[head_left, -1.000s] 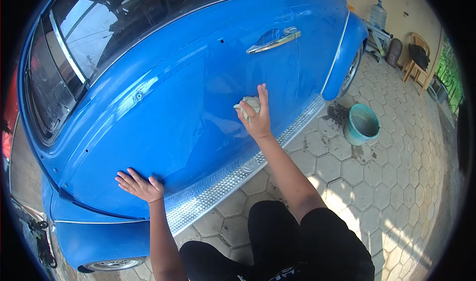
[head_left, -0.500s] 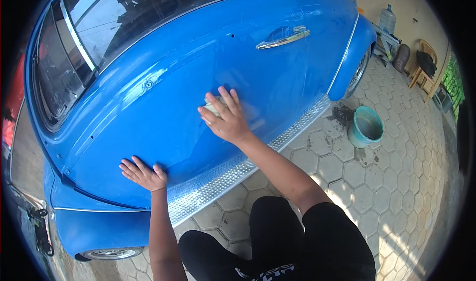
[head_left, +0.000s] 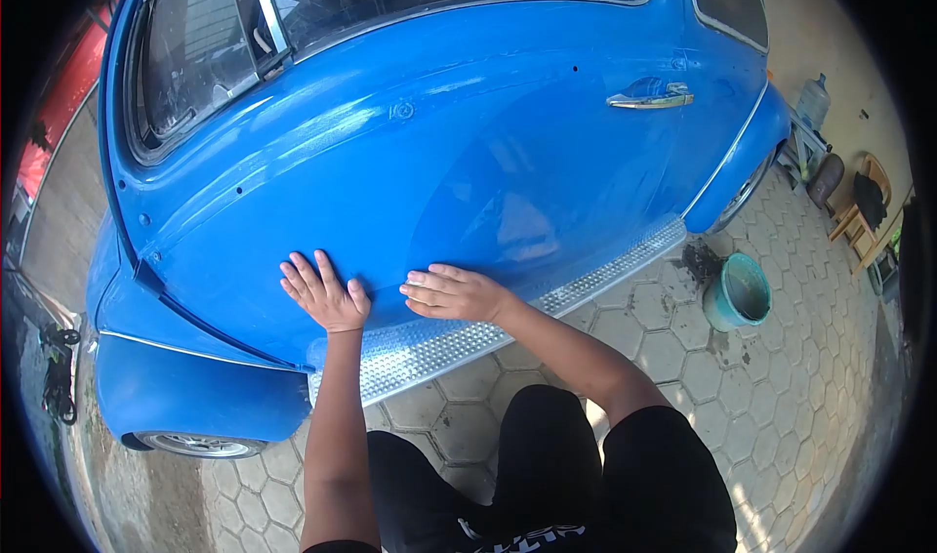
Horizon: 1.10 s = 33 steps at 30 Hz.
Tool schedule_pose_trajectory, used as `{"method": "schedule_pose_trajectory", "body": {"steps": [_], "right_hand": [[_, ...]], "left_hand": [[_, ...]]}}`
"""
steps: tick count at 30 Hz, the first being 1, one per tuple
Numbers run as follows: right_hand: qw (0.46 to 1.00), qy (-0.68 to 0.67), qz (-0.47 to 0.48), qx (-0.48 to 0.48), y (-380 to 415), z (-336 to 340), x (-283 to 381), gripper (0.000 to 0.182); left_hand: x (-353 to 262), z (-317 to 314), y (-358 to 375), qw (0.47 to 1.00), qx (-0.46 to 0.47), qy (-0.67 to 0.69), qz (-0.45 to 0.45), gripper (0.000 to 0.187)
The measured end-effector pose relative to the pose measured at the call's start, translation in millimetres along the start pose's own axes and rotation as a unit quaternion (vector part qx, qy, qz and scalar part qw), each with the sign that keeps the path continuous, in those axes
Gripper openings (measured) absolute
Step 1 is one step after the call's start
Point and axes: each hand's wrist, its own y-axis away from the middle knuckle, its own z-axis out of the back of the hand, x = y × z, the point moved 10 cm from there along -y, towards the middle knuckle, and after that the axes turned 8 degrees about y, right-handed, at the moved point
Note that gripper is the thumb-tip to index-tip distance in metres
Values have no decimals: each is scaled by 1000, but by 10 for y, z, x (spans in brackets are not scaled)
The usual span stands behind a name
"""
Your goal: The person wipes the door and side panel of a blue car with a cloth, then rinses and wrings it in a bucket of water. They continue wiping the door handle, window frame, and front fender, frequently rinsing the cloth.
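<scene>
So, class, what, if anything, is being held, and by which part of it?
A pale cloth, under the right hand; too little shows to tell which part. The left hand holds nothing.

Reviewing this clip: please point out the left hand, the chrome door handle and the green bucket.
Left hand (head_left: 339, 306): head view, back of the hand.
Chrome door handle (head_left: 652, 101): head view, middle of the bar.
Green bucket (head_left: 717, 306): head view, outer wall.

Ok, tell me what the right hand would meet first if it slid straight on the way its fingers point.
Most likely the left hand, thumb side first: the fingers of the right hand point toward it across the blue door, though depth is hard to judge.
</scene>
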Motion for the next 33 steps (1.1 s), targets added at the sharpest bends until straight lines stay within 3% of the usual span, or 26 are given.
{"method": "schedule_pose_trajectory", "body": {"steps": [3, 5, 7, 10, 12, 14, 16, 19, 23, 25, 28, 30, 33], "right_hand": [[996, 66, -27, -50, -273, 202, -738, 26], [970, 91, -185, -126, -559, 559, -1661, 35], [880, 105, -389, -251, -581, 858, -2361, 41], [833, 62, -463, -296, -565, 810, -2197, 40], [910, 33, -361, -202, -530, 397, -1399, 38], [980, 18, -188, -69, -289, -85, -311, 34], [998, -32, -27, 56, 110, -379, 595, 21], [995, 3, 69, 74, 151, -320, 493, 22], [985, 81, -121, -92, -490, 248, -1027, 29], [924, 40, -335, -180, -701, 599, -1918, 35], [825, 25, -503, -255, -846, 737, -2163, 37], [870, 71, -441, -207, -1023, 477, -1615, 37], [967, 26, -240, -85, -929, -146, -357, 36]], "left_hand": [[7, -8, 11, 1000, 0, 2, 1, 70], [5, -5, 9, 1000, -3, 5, 3, 69], [13, -16, 21, 1000, -6, 8, 1, 69], [10, -29, 43, 1000, -7, 10, 6, 69], [13, -5, 22, 1000, -13, 10, 3, 66], [66, -23, 49, 1000, -3, 20, 12, 63], [47, -17, 36, 1000, -4, 22, 18, 60], [69, -42, 40, 1000, 6, 14, 21, 59], [63, -51, 51, 1000, 3, 16, 21, 57], [65, -51, 34, 1000, 1, 22, 22, 56], [68, -35, 42, 999, 5, 27, 30, 55], [71, -39, 61, 998, 23, 42, 39, 54], [141, 97, 64, 991, 72, 94, 54, 54]]}}
